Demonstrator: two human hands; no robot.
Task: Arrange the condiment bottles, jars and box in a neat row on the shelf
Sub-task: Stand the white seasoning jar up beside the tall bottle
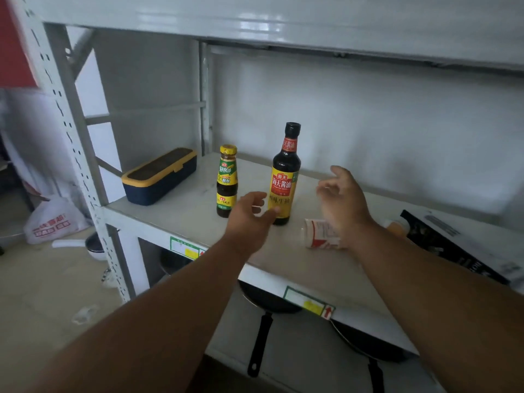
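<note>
On the white shelf (181,219) a navy box with a yellow-rimmed lid (160,176) lies at the left. Right of it stand two small dark jars with yellow-green labels, one stacked on the other (226,181). A tall dark soy sauce bottle with a yellow label (284,177) stands upright further right. A white and red jar (319,233) lies on its side, partly hidden by my right arm. My left hand (251,215) hovers open just in front of the tall bottle. My right hand (344,198) is open above the lying jar, holding nothing.
A black box (459,246) lies at the shelf's right end, with an orange-capped object (395,226) beside it. Two black pans (266,307) sit on the shelf below. The upper shelf board overhangs. A plastic bag (54,222) and a white ladle lie on the floor at left.
</note>
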